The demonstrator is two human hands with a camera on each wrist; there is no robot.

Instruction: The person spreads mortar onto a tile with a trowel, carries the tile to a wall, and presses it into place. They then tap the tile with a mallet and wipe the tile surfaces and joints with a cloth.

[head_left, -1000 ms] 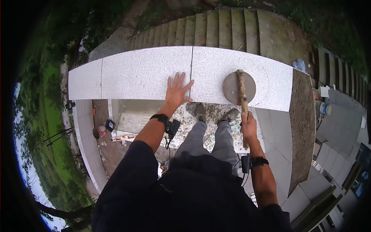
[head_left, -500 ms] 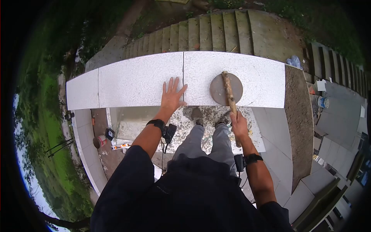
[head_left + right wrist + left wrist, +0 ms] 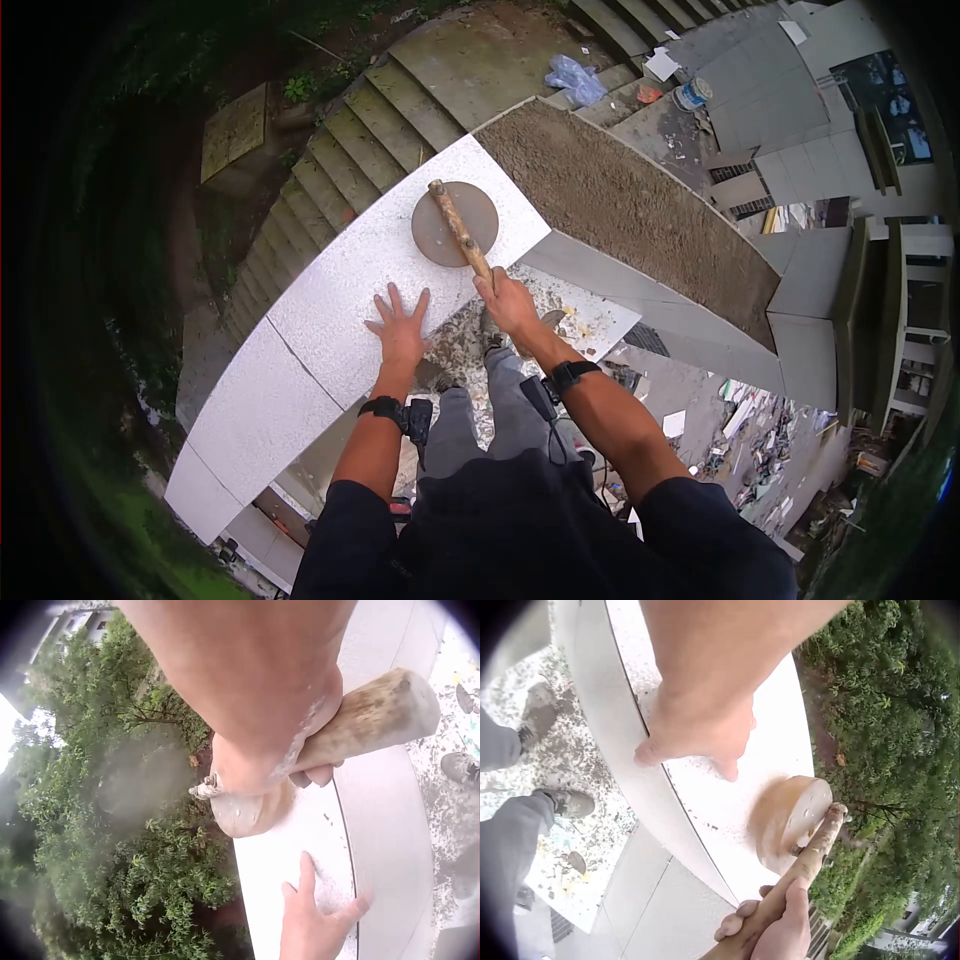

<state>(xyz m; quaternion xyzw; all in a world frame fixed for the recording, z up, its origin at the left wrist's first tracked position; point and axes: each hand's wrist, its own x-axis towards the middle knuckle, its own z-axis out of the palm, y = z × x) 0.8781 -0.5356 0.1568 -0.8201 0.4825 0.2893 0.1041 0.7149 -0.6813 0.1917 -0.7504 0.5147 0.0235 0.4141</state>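
Two bare hands at work over a pale slab (image 3: 340, 275). Right hand (image 3: 508, 303): grasping the wooden handle (image 3: 461, 231) of a mallet with a round, flat head (image 3: 478, 222). Head lies over the slab near its end, beyond the left hand's fingertips in the right wrist view; whether it touches the stone, cannot tell. Left hand (image 3: 402, 335): released, fingers spread, on the slab near its near edge, apart from the mallet. Brown, rough strip (image 3: 620, 185) adjoins the slab's end. Mossy steps (image 3: 365, 150) run along the far side; bucket (image 3: 692, 95) and blue plastic bag (image 3: 576, 80) farther off.
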